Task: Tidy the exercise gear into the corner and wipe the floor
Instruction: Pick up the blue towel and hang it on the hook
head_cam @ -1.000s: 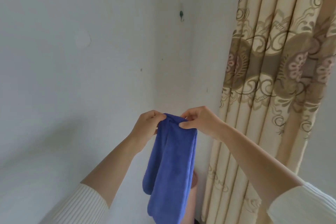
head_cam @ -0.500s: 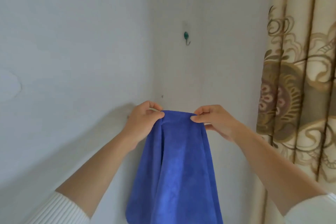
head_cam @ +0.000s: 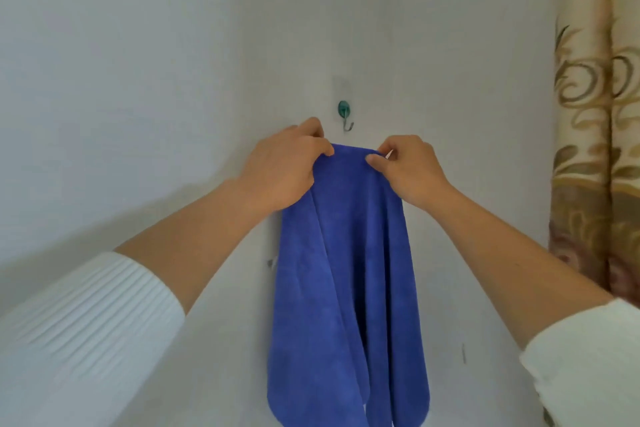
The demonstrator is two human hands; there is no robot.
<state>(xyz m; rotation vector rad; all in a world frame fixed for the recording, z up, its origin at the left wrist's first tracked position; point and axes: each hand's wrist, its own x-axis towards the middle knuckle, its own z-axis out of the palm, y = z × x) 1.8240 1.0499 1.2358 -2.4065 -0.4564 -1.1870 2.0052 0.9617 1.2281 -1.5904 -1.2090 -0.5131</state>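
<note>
Against the white wall (head_cam: 138, 80), left of the patterned curtain (head_cam: 595, 184), we see the blue cloth (head_cam: 346, 288) hanging from our left hand (head_cam: 284, 170) and right hand (head_cam: 408, 170), whose fingers (head_cam: 375, 160) pinch its top edge just below the small green hook (head_cam: 344, 114)

You face a plain white wall (head_cam: 138, 62) that fills most of the frame, evenly lit, with a soft shadow toward the lower left. Just above centre a small hook (head_cam: 345, 116) is stuck to it (green cap, metal curl below). Along the right edge a cream curtain (head_cam: 595, 149) hangs in folds, printed with brown scrolls and leaves.
</note>
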